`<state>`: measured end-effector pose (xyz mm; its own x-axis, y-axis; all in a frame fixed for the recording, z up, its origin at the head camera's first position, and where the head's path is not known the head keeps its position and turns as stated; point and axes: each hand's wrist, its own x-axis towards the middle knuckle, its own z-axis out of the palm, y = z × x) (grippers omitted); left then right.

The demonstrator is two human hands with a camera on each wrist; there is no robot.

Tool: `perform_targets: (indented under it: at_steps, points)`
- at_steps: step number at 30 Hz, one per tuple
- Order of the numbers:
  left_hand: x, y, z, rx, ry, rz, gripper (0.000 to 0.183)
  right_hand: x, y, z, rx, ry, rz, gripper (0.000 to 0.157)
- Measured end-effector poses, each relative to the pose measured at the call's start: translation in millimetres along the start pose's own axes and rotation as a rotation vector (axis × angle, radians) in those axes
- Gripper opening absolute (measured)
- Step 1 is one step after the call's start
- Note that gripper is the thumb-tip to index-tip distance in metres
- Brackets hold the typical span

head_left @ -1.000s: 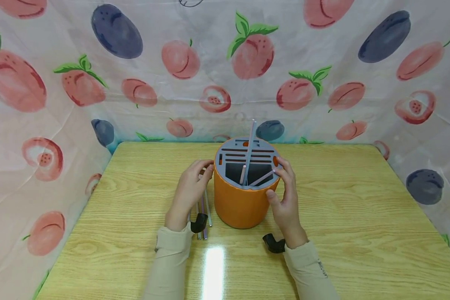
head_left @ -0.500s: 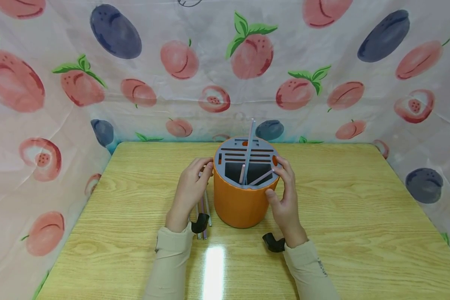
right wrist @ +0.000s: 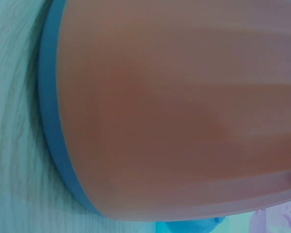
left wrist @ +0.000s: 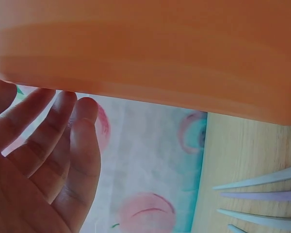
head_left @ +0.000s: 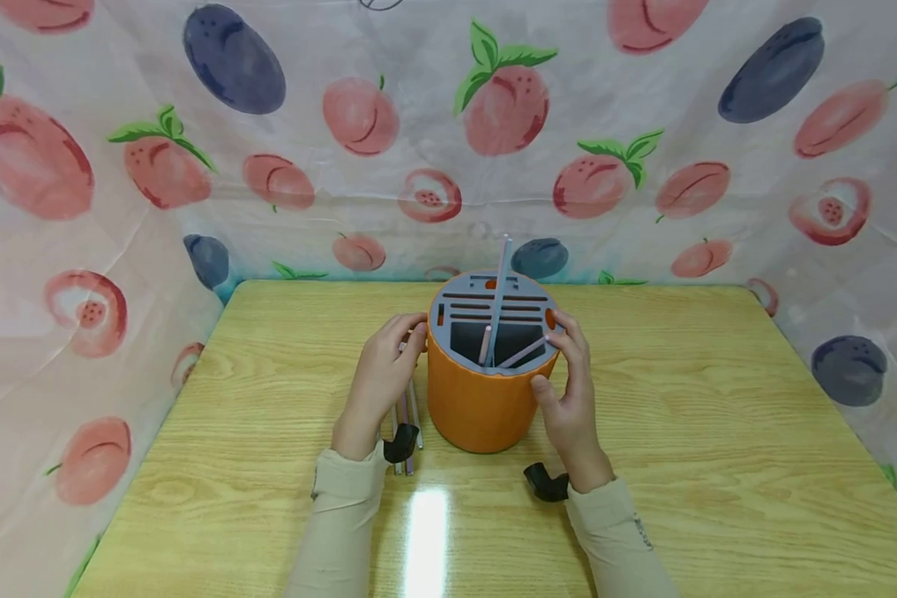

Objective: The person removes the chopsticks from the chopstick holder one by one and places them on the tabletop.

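Note:
An orange round knife holder (head_left: 481,407) with a grey slotted top (head_left: 448,334) stands on the table. In its front opening lean a long pale blue chopstick (head_left: 497,299), a pink one and a lilac one. My left hand (head_left: 377,374) touches the holder's left side near the rim; in the left wrist view its fingertips (left wrist: 87,109) meet the orange wall. My right hand (head_left: 572,390) holds the right side, thumb on the front wall and fingers around the rim. The right wrist view shows the orange wall and blue-grey base (right wrist: 49,97); the right hand is not in that view.
Several thin pastel chopsticks (left wrist: 262,195) lie on the table left of the holder, partly under the left hand and wrist. The wooden table (head_left: 680,415) ends at a fruit-print cloth (head_left: 433,108) behind and at both sides. A black wrist mount (head_left: 546,483) sits by the right wrist.

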<state>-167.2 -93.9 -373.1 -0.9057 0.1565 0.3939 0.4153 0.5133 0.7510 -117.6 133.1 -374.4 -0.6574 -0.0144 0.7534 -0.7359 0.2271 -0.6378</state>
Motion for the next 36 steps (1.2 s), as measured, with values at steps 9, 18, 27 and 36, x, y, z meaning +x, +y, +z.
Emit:
perform_targets:
  at_steps: [9, 18, 27, 36]
  points:
    - [0.2, 0.9, -1.2, 0.015, -0.011, -0.013, 0.04, 1.1, 0.4, 0.4, 0.002, 0.001, -0.008, 0.061]
    - [-0.1, 1.6, -1.4, 0.019, -0.022, -0.012, 0.038, 0.0, 0.5, 0.3, -0.01, 0.005, 0.001, 0.059]
    - [-0.4, -0.3, -0.2, 0.038, -0.02, -0.005, 0.035, -0.9, 0.5, 0.1, 0.002, 0.003, 0.007, 0.059]
    - [0.0, -2.1, 0.2, 0.044, -0.033, -0.008, 0.035, -0.9, 0.3, 0.8, -0.002, 0.003, 0.004, 0.061]
